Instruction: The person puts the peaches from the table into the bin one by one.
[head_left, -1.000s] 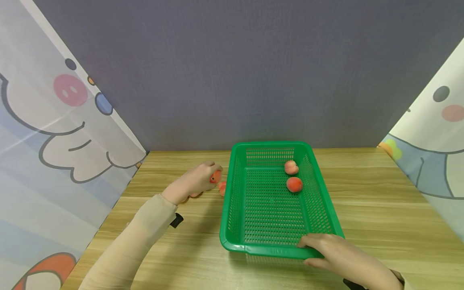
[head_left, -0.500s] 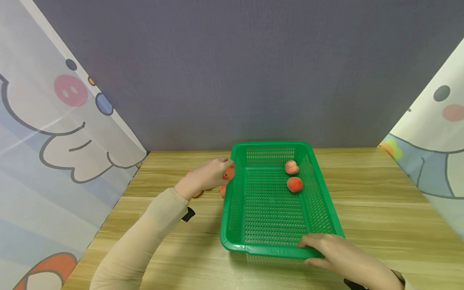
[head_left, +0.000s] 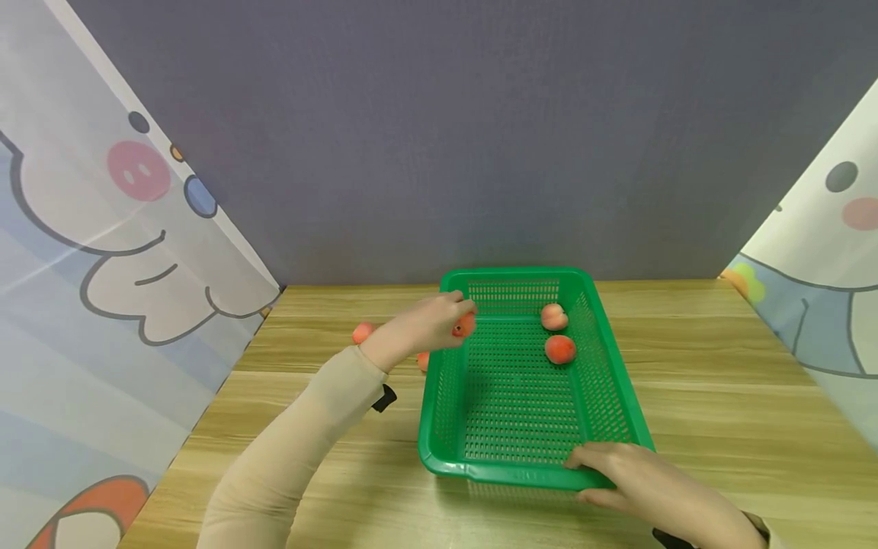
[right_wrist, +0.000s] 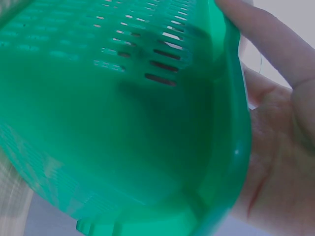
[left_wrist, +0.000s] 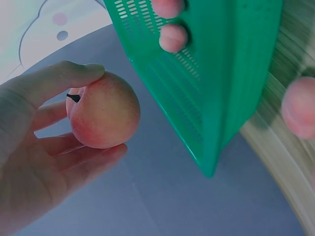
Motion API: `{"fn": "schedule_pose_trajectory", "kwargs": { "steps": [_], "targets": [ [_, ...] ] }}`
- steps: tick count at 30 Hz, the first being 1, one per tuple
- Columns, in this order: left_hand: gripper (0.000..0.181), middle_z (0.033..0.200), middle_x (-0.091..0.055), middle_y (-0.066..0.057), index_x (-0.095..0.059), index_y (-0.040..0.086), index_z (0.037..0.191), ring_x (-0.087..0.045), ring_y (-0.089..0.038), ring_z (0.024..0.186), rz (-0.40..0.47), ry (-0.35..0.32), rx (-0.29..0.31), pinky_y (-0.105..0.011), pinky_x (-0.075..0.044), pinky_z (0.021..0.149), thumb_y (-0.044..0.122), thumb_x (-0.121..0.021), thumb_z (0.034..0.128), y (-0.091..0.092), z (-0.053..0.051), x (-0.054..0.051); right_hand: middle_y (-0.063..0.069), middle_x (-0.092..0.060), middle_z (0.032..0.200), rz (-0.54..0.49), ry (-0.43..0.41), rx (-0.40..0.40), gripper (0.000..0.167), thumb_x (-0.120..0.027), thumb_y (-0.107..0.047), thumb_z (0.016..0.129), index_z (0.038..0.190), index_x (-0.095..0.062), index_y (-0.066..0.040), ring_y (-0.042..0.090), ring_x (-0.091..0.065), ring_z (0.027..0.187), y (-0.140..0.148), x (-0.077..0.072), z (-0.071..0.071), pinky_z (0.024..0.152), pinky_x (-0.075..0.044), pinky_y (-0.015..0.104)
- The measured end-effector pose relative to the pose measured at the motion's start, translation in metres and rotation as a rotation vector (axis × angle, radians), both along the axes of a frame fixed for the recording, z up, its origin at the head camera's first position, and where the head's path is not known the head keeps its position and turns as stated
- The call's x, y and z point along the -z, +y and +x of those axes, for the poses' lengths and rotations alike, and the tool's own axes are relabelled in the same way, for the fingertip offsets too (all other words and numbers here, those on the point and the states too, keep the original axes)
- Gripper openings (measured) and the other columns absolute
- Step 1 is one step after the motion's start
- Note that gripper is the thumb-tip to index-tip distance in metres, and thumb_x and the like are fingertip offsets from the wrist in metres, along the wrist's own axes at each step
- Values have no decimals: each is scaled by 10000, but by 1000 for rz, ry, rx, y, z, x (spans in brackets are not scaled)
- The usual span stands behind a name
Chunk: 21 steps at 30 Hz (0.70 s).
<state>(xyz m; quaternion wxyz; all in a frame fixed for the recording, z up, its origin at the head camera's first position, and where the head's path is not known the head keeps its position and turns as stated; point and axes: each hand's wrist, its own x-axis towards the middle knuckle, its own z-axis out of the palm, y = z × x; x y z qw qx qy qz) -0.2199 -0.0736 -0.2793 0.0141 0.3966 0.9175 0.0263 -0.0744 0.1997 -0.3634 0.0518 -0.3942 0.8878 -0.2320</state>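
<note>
My left hand holds a red-orange peach between thumb and fingers, over the left side of a green plastic basket. In the left wrist view that peach shows a short dark stem, and it is apart from the basket rim. Two other peaches lie inside the basket near its right wall, one paler and one redder. My right hand grips the rim at the near right corner, fingers over the edge and thumb outside. Perforated basket wall fills most of the right wrist view.
Left of the basket, a peach sits on the wooden table, partly behind my left forearm. Another peach is close against the basket's left side, partly hidden. A grey panel stands behind the table, with cartoon-printed sheets on both sides.
My left hand has carried its peach rightward, from the table beside the basket to over the basket's left edge. My right hand and the basket have stayed in place.
</note>
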Motion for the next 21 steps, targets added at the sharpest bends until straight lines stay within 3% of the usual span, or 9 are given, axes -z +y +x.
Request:
{"fn": "schedule_pose_trajectory", "kwargs": {
  "steps": [8,14,21],
  "targets": [
    [372,967,-536,-54,-546,82,1146,-457,-129,732,2,9,49,-209,-373,588,118,-626,784,16,0,0,-22,-631,965,-11,34,-18,227,-631,-302,796,983,-604,-176,120,-600,854,1,1,-1,632,-496,265],
    [367,949,-535,-39,-547,97,1150,-458,-115,720,-10,10,66,-200,-370,592,134,-620,792,31,3,-3,-30,-628,985,10,0,8,234,-623,-319,798,993,-601,-190,121,-595,875,1,1,0,656,-497,286],
    [360,928,-549,-49,-553,75,1138,-449,-111,687,-12,46,134,-182,-359,567,122,-615,786,50,6,-2,-34,-629,974,9,31,5,219,-638,-296,790,977,-599,-190,124,-597,871,0,2,0,652,-499,286]
  ]
}}
